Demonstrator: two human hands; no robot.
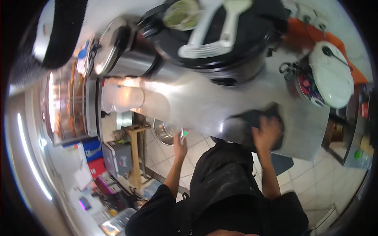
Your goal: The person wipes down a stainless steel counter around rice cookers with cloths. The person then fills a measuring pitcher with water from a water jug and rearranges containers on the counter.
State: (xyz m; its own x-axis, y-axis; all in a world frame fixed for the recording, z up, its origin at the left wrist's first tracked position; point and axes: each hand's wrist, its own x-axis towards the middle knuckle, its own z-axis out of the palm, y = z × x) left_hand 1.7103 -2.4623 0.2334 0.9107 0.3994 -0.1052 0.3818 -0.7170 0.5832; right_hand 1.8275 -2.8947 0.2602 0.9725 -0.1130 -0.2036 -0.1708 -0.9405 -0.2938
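Note:
My right hand [267, 133], smeared by motion, is on a black cloth [246, 121] against the steel table [197, 100], close to its front edge. Part of the cloth bunches up beyond my fingers. My left hand [180, 146] is raised to the left of the table's front edge, fingers closed around something small, shiny and partly clear with a bit of green beside it. I cannot make out what it is. Just past that hand, a round metal bowl [158, 133] shows below table height.
A big black-lidded pot [244, 65] stands at the back, carrying a white slotted spatula [206, 49]. To its left are a steel pot [134, 63] and a translucent plastic tub [122, 98]. Scissors [289, 70] and a white lid [332, 74] sit at right; a wooden stand [136, 157] is lower left.

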